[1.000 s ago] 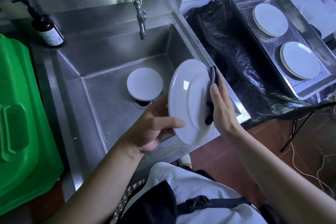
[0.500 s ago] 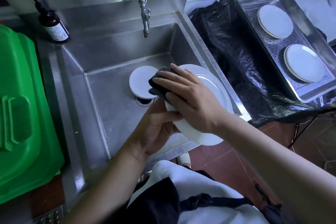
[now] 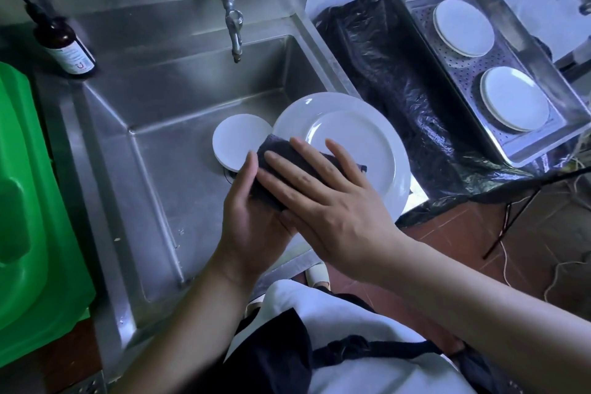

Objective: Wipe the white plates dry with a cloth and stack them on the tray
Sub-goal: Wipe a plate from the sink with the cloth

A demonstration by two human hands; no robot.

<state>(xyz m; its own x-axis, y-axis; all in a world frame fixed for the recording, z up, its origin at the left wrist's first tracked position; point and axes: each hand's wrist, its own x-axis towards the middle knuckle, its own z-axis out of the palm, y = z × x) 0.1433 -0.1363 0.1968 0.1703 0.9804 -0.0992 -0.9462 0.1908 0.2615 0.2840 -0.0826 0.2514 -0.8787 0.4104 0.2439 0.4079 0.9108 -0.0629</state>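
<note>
A large white plate [image 3: 355, 134] is held face up over the right side of the steel sink. My left hand [image 3: 252, 217] grips its near-left rim from below, thumb up beside the cloth. A dark cloth [image 3: 278, 153] lies on the plate's near part, and my right hand [image 3: 323, 198] presses it down with straight spread fingers. A smaller white plate [image 3: 236, 144] lies upside down on the sink floor over the drain. At the right, the metal tray [image 3: 556, 96] holds two white plates, one at the far end [image 3: 463, 27] and one at the near end [image 3: 515, 99].
The tap [image 3: 233, 29] hangs over the sink [image 3: 134, 112] behind the plate. A brown pump bottle [image 3: 68, 48] stands at the back-left corner. A green plastic bin [image 3: 28, 201] fills the left edge. Black plastic sheeting [image 3: 383, 73] lies between sink and tray.
The plate went from tilted on edge to face up. My right hand brought the cloth from the plate's back rim onto its face and slid it toward the near side.
</note>
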